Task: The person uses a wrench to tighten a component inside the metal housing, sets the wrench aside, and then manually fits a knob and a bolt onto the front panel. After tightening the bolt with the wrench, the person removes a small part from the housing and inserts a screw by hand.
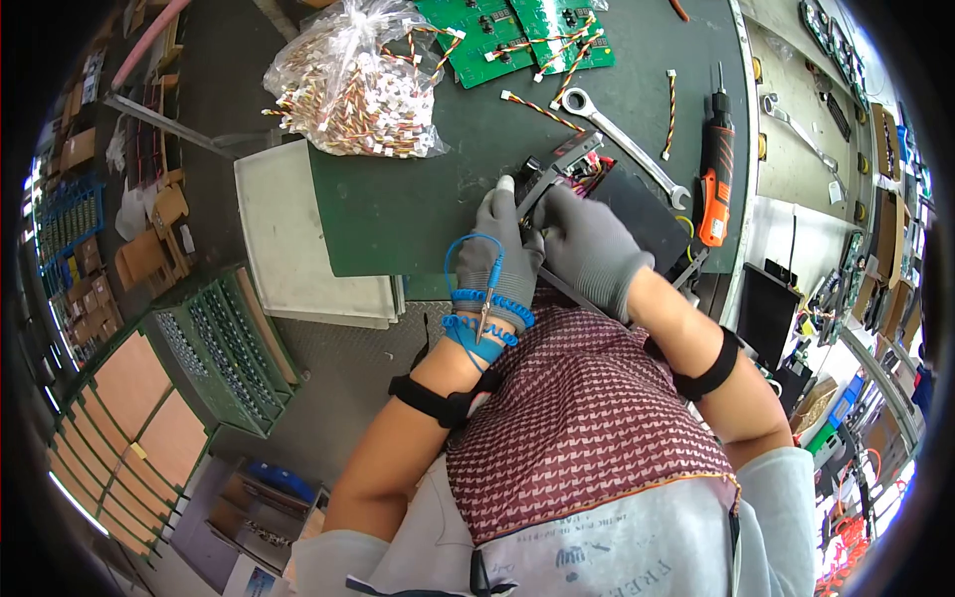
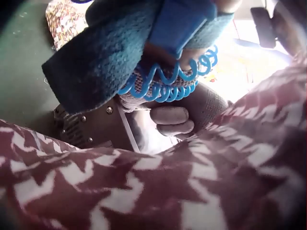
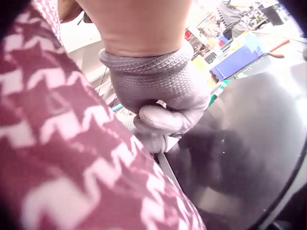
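Note:
A black metal case [image 1: 642,214] with coloured wires inside lies tilted at the near edge of the green mat. Its narrow front panel [image 1: 569,159], with a black knob [image 1: 532,164], faces the left. My gloved left hand [image 1: 494,239] holds this panel from outside, a blue coiled wrist strap [image 1: 482,313] round its wrist. On the inner side, my gloved right hand [image 1: 589,244] has its fingers curled at the panel's near end. In the right wrist view, the right thumb [image 3: 160,120] folds over the fingers beside the case's edge [image 3: 168,170]; the fingertips' exact hold is hidden.
Behind the case lies a combination wrench [image 1: 627,149]; an orange electric screwdriver [image 1: 716,179] lies at the right. A clear bag of wire connectors [image 1: 358,90] and green circuit boards [image 1: 477,45] sit at the back. Loose twisted cables [image 1: 669,114] lie around them.

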Demonstrator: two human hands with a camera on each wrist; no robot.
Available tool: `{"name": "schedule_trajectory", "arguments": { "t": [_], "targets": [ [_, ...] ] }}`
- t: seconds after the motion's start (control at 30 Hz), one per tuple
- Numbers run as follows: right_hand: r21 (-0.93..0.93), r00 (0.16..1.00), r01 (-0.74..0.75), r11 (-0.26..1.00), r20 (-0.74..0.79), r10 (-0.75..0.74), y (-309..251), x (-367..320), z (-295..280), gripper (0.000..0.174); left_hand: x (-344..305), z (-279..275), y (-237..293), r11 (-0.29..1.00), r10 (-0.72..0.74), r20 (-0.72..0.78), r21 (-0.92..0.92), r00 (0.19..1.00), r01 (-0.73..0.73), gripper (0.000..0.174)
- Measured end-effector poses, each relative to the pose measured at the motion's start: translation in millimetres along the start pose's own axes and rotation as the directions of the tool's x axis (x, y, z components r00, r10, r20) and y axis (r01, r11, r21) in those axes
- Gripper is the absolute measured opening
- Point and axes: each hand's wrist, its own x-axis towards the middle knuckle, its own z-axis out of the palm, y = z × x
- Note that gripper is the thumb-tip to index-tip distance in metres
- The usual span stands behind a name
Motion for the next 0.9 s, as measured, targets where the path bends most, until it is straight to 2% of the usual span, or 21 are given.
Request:
{"name": "schedule_trajectory", "arguments": {
  "t": [0.07, 0.13, 0.2, 0.23, 0.27, 0.33, 0.47, 0.53, 0.63, 0.77, 0.83, 0.87, 0.9],
  "targets": [
    [0.019, 1.000, -0.031, 0.999, -0.002, 0.031, 2, 9, -6, 0.022, 0, -1, -1, 0.999, -0.033, 0.037, -0.029, 0.999, 0.034, 0.063],
    [-0.005, 0.999, -0.033, 0.999, 0.015, 0.033, -6, 3, -9, 0.025, -1, -1, -3, 0.996, 0.080, -0.005, 0.033, 0.997, -0.079, 0.059],
    [-0.115, 0.994, -0.081, 0.990, 0.063, 0.089, -13, -9, -10, 0.026, -4, -1, 1, 0.995, 0.072, -0.003, 0.070, 0.997, -0.072, 0.058],
    [-0.075, 0.995, -0.094, 0.993, -0.025, 0.093, -13, -18, -10, 0.026, -4, -1, 3, 0.993, 0.055, -0.008, 0.106, 0.998, -0.054, 0.057],
    [-0.078, 0.995, -0.098, 0.992, -0.029, 0.096, -6, -18, -7, 0.026, -3, -1, 6, 0.993, 0.059, -0.008, 0.101, 0.998, -0.058, 0.057],
    [0.029, 0.997, -0.029, 0.999, -0.066, 0.030, 1, -15, 3, 0.024, -3, -2, 8, 0.993, 0.005, 0.014, 0.117, 1.000, -0.007, 0.055],
    [-0.033, 0.992, -0.123, 0.992, -0.028, 0.122, -20, -15, 4, 0.020, -1, -3, 5, 0.993, 0.032, 0.031, 0.113, 0.999, -0.035, 0.057],
    [0.019, 0.996, -0.077, 0.997, -0.048, 0.078, -17, -8, 1, 0.021, -1, 0, 4, 0.999, 0.022, 0.016, -0.034, 1.000, -0.022, 0.060],
    [0.143, 0.999, -0.037, 0.989, -0.009, 0.039, -11, 4, -2, 0.019, -4, 0, 9, 1.000, -0.027, 0.018, -0.001, 0.999, 0.027, 0.063],
    [0.124, 0.995, 0.023, 0.992, -0.098, -0.011, -12, 8, 0, 0.016, -2, -3, 12, 0.999, -0.026, -0.004, -0.028, 1.000, 0.026, 0.064],
    [0.296, 0.986, -0.166, 0.941, 0.030, 0.165, -17, 10, -5, 0.014, 2, 0, 6, 0.994, -0.038, 0.019, -0.097, 0.999, 0.040, 0.062],
    [0.295, 0.987, -0.160, 0.942, 0.030, 0.158, -18, 9, -9, 0.014, 1, 0, 7, 0.995, -0.041, 0.014, -0.095, 0.999, 0.042, 0.062],
    [0.341, 0.984, -0.177, 0.923, 0.066, 0.164, -17, 7, -13, 0.014, -1, -2, 9, 1.000, -0.026, 0.002, 0.008, 1.000, 0.026, 0.060]
  ]
}}
